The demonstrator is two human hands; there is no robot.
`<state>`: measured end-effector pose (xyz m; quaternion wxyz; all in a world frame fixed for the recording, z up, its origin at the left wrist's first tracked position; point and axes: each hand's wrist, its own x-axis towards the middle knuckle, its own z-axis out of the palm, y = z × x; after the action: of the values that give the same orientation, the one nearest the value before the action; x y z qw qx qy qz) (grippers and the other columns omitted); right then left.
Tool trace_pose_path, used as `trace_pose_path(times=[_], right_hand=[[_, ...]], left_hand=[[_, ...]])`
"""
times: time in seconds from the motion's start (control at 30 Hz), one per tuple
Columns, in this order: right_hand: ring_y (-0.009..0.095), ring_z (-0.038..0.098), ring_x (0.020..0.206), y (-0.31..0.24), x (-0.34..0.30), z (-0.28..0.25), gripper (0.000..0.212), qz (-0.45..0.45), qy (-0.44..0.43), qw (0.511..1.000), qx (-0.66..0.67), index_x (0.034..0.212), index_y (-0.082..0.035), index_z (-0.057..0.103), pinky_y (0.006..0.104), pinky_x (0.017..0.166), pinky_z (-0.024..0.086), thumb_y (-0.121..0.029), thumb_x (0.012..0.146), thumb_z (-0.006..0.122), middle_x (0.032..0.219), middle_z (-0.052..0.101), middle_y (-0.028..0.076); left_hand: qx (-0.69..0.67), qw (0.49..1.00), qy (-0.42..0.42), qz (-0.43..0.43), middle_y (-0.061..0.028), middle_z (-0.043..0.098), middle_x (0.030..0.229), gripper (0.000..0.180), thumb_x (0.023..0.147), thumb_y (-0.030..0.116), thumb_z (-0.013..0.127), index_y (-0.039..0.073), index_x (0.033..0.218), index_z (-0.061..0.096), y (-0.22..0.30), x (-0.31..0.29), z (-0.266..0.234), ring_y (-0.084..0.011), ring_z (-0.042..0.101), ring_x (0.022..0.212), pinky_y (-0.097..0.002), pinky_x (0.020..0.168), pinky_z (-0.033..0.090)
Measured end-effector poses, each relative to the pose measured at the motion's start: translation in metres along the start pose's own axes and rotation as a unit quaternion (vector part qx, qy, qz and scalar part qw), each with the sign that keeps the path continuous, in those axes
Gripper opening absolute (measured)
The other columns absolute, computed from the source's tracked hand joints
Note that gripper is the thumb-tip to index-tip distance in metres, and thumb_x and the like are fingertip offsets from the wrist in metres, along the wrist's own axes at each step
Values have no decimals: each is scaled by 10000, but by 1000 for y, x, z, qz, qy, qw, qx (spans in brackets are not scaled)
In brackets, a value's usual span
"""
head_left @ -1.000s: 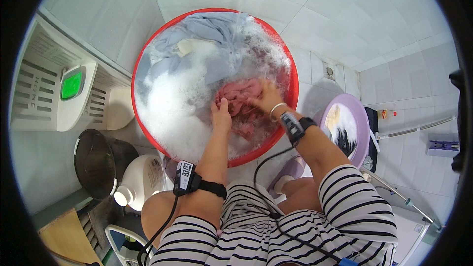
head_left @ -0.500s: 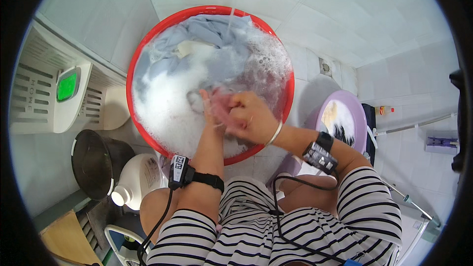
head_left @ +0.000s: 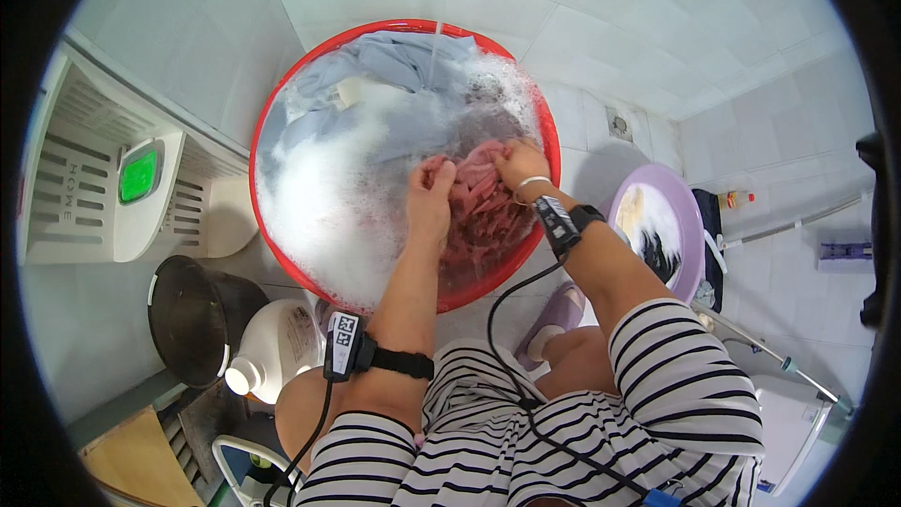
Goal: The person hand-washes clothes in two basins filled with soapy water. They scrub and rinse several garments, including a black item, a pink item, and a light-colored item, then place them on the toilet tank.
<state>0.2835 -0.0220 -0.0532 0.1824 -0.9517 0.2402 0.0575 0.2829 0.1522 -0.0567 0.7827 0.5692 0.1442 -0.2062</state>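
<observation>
A wet pink cloth (head_left: pixel 481 178) is spread between my hands, its lower folds hanging into the soapy water of a big red basin (head_left: pixel 266 122). My left hand (head_left: pixel 431 195) is closed, thumb against curled fingers, on the cloth's left edge. On the opposite edge my right hand (head_left: pixel 522 165) pinches the fabric with closed fingers. Behind them a soaked light blue-grey cloth (head_left: pixel 394 61) fills the far side of the basin, with a cream patch (head_left: pixel 352 92) showing in it. White foam (head_left: pixel 324 211) covers much of the left side.
A thin water stream (head_left: pixel 435 52) falls at the basin's far rim. To the right stands a purple basin (head_left: pixel 694 225) with foam and clothes. A white jug (head_left: pixel 272 347), a dark bucket (head_left: pixel 192 319) and a white slotted rack (head_left: pixel 84 188) are on the left. Floor drain (head_left: pixel 618 124) beyond.
My hands have drawn apart, the right one moving right and away from me. The pink cloth, bunched between them before, is now stretched out over the water.
</observation>
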Motion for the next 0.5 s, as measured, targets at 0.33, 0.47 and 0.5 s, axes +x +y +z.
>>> trace_pose_path(times=[0.33, 0.47, 0.5], right_hand=[[314, 579, 988, 26, -16, 37, 335, -112, -147, 953, -241, 1047, -67, 621, 431, 856, 449, -258, 781, 548, 1078, 599, 170], [314, 600, 859, -9, -23, 16, 250, 13, -158, 987, -34, 888, -47, 650, 399, 789, 469, -259, 791, 561, 904, 627, 145], [306, 583, 830, -18, -33, 10, 219, -60, -157, 984, 57, 825, -25, 633, 386, 760, 463, -234, 798, 570, 854, 608, 138]], left_hand=[[359, 932, 47, -25, -207, 517, 1156, 537, 745, 225, 674, 8, 1195, 478, -58, 17, -55, -336, 515, 1054, -418, 888, 405], [16, 996, 49, -70, -156, 485, 1214, 579, 822, 375, 585, 13, 1244, 424, -44, 9, -35, -298, 495, 1063, -399, 907, 402], [-139, 979, 17, -149, -150, 492, 1206, 579, 842, 423, 543, 26, 1247, 429, -38, 8, -31, -291, 495, 1065, -401, 904, 407]])
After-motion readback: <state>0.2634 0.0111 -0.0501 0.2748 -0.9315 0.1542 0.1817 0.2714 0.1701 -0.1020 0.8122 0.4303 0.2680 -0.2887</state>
